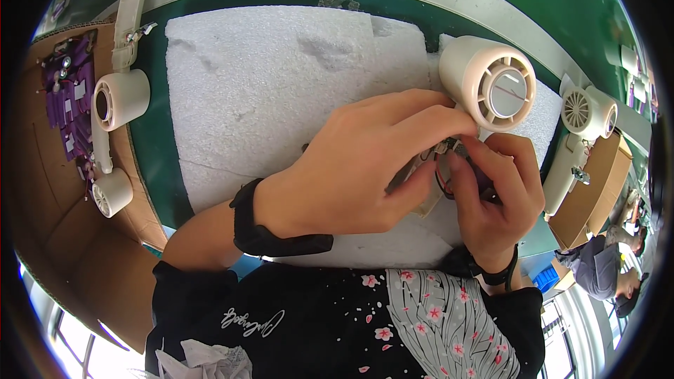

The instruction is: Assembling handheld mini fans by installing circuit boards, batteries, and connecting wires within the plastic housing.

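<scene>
A cream handheld fan (pixel 463 74) lies on the white foam pad, its round head pointing up and to the right. My left hand (pixel 358 161) is closed around the fan's handle, which it mostly covers, with thumb and index finger near a small circuit board (pixel 446 146) at the handle's opening. Close against it, my right hand (pixel 502 182) pinches at thin red and black wires (pixel 443 181) beside the board. Its fingertips partly hide the wire ends. A dark part shows under the right fingers, too covered to name.
Under my hands is a white foam pad (pixel 246 77) on a green table (pixel 158 168). At left, a cardboard box (pixel 49 217) holds purple wired packs (pixel 70 98); fan bodies (pixel 126 98) rest at its edge. More fans (pixel 579 116) and a box (pixel 597 182) stand right. A person (pixel 597 267) sits beyond.
</scene>
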A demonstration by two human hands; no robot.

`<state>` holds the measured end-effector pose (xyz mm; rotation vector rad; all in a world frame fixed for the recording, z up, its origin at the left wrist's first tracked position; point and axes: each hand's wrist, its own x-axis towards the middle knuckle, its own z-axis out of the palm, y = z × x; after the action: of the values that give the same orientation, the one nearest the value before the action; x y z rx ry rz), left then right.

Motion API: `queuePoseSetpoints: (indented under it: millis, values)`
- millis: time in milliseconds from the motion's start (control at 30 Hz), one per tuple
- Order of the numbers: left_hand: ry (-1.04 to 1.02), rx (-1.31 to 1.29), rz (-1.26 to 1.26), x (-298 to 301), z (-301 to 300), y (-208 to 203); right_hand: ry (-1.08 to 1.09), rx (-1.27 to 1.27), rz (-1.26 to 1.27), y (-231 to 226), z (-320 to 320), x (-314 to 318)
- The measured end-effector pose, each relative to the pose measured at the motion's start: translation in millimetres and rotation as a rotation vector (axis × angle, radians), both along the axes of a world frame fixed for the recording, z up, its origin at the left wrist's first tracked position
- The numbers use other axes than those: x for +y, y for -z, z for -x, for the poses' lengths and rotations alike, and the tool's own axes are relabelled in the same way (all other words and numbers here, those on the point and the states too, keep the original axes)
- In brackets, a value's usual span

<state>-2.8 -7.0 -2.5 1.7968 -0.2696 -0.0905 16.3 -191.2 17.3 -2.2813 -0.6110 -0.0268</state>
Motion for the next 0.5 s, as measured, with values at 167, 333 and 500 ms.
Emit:
queuePoseSetpoints:
  millis: [167, 333, 500]
  values:
    - [-0.025, -0.075, 0.032, -0.8, -0.6, 8.6, -0.015, -0.028, -0.003, 0.5, -2.5, 1.4]
    - [-0.033, -0.155, -0.041, 0.6, 0.5, 8.8, 0.066, 0.127, -0.037, -2.4, -0.7, -2.7]
    - [-0.002, -0.096, -0.111, 1.1, 0.5, 2.3, 0.007, 0.315, -0.018, -2.9, -6.5, -12.6]
